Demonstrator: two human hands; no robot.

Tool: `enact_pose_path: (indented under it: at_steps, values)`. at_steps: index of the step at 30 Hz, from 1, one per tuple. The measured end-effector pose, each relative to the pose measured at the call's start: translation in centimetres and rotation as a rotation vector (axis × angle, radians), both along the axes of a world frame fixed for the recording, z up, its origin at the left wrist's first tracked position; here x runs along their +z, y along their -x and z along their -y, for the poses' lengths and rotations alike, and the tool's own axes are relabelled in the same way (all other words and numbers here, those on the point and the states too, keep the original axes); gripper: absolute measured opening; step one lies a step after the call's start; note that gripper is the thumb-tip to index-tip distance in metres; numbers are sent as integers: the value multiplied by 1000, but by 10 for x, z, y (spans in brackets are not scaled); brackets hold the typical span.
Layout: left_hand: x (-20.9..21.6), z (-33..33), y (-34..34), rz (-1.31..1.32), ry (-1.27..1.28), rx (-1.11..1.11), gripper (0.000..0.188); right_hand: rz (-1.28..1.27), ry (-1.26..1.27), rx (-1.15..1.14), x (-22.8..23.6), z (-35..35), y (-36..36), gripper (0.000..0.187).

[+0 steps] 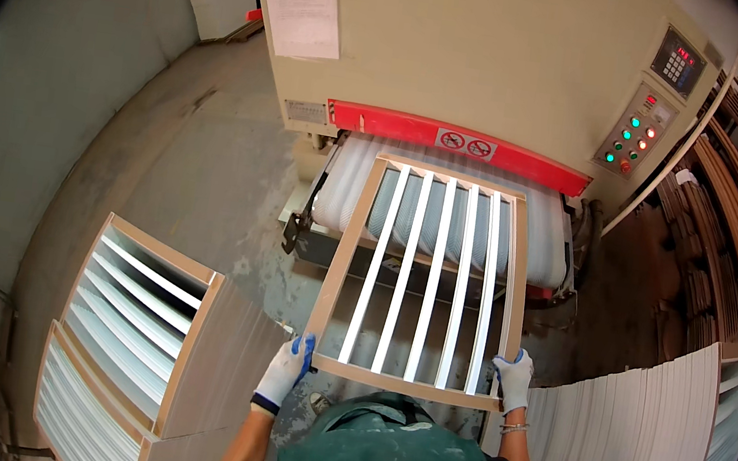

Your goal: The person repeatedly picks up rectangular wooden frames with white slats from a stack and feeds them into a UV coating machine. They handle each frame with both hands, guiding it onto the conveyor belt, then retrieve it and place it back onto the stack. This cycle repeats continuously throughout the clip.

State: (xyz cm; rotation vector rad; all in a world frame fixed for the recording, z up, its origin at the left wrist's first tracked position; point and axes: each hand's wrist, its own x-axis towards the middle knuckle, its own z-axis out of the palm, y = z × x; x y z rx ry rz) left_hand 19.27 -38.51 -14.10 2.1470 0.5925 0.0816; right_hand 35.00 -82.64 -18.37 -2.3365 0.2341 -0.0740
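Note:
A slatted frame [404,386] with brown edges and several white slats lies lengthwise ahead of me. Its far end rests on the pale conveyor belt [548,240] of a machine, while the near end reaches out towards my body. At the near left corner, my left hand [283,370], in a white and blue glove, is closed round the frame. The near right corner is gripped by my right hand [512,380], gloved the same way. Some of the fingers are hidden beneath the frame.
The beige machine [486,50] has a red bar [401,127] above the belt and a lit control panel [636,128] at right. Stacked slatted frames [228,343] stand to my left, and another stack [622,432] to my right. Brown boards [712,248] are piled at far right.

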Motion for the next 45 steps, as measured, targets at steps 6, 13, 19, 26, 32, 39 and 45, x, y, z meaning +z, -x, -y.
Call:
enact_pose_path:
  at_steps: [6, 13, 19, 26, 32, 39, 45]
  values:
    - [-2, 13, -15, 104, 181, 24, 52, -359, -652, 97, 18, 26, -15, 19]
    - [-15, 9, -39, -91, 344, 47, 58, -407, -563, 85, 19, 27, -7, 20]
    - [-17, 3, -53, -65, 466, 44, 59, -370, -631, 56, 14, 29, -18, 18]
    - [-32, -5, -73, -49, 838, 278, 52, -404, -782, 64, 5, 38, -39, 17]
    - [-58, -18, -70, 200, -407, -296, 45, -234, -1043, 113, -7, 41, -51, 13]
    - [-32, 2, -76, 80, 904, 244, 44, -438, -1102, 102, -1, 40, -60, 23]
    - [-30, 14, -60, 98, 829, 278, 47, -457, -917, 33, 8, 32, -48, 17]
